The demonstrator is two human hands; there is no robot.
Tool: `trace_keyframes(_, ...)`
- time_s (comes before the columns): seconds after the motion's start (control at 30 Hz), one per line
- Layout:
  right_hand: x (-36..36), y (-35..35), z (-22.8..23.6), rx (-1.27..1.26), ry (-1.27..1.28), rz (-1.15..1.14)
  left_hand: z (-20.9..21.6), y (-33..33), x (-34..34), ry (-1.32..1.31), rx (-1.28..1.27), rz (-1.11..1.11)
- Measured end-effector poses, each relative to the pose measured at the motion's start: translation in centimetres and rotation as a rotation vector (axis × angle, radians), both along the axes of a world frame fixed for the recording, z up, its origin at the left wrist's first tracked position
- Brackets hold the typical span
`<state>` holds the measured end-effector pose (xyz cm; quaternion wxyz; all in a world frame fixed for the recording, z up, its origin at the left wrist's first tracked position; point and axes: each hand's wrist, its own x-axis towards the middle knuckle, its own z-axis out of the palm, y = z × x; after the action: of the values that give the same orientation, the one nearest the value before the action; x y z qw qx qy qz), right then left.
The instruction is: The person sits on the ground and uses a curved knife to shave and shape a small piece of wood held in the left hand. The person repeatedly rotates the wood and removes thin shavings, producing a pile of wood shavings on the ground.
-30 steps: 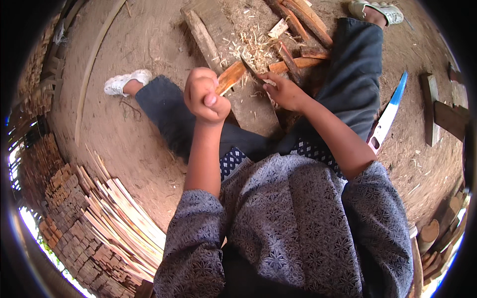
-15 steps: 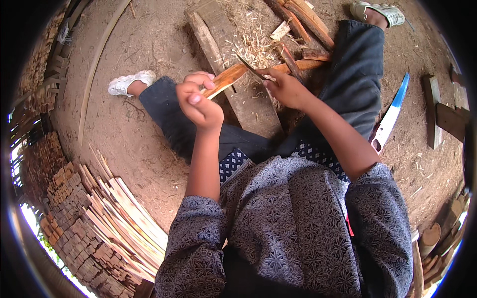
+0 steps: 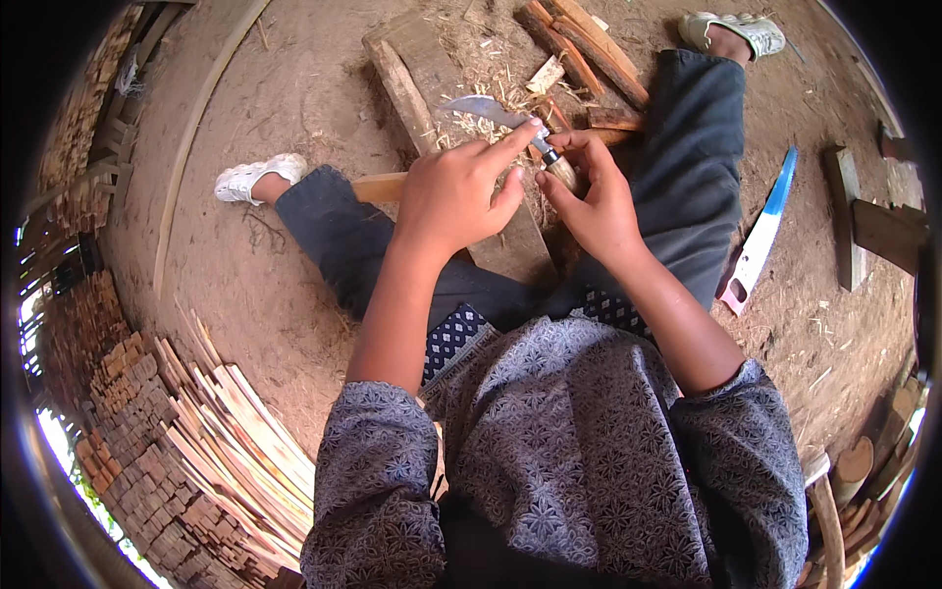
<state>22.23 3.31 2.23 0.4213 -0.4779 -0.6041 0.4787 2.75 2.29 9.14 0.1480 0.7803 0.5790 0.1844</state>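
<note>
Curved grey metal knife [image 3: 483,106] in my right hand [image 3: 601,204], left hand [image 3: 453,201] at its neck

I grip the knife by its rounded brown wooden handle [image 3: 562,175], thumb and fingers of my right hand closed about it. The blade points to my left, above a flat grey-brown wooden plank [image 3: 512,247] strewn with pale, curly wood shavings [image 3: 479,127]. My left hand reaches over, its forefinger touching the knife where blade and handle meet, its thumb standing apart. A straight, light-brown strip of wood [image 3: 381,187] sticks out leftward from behind that hand, its end by the leg of my dark trousers [image 3: 339,236]; I cannot tell whether my hidden fingers are closed on it.

Beyond the plank, long reddish-brown pieces of wood [image 3: 602,51] lie on the brown earth floor [image 3: 294,294]. Outside my right leg rests a saw with a white-and-blue blade [image 3: 763,231]. Long, pale wooden slats [image 3: 235,422] lie at my left.
</note>
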Motion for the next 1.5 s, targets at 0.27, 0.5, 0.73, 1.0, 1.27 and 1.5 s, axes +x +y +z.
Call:
trace_keyframes(0.27, 0.9, -0.7, 0.4, -0.137, 0.002, 0.058, -1.5, 1.2, -2.9, 0.130, -0.067, 0.269)
trace_keyframes(0.5, 0.7, -1.0, -0.5, -0.211, 0.046, 0.035, -0.6, 1.3, -6.1, -0.344, 0.254, 0.492)
trace_keyframes(0.73, 0.7, -1.3, 0.4, -0.697, 0.192, 0.238, 2.0, -0.1, -4.9, -1.330, 0.396, 0.393)
trace_keyframes(1.0, -2.1, -3.2, -4.0, -0.669, 0.056, 0.402, -4.0, -2.5, -4.3, -1.250, 0.361, 0.313)
trace_keyframes(1.27, -5.0, -1.2, -9.9, -0.466, -0.410, 0.368, -6.1, -4.4, -5.9, -1.456, 0.431, 0.404)
trace_keyframes(1.5, -5.4, -0.3, -8.9, -0.269, -0.523, 0.422, -5.5, -3.4, -3.4, -1.367, 0.489, 0.493)
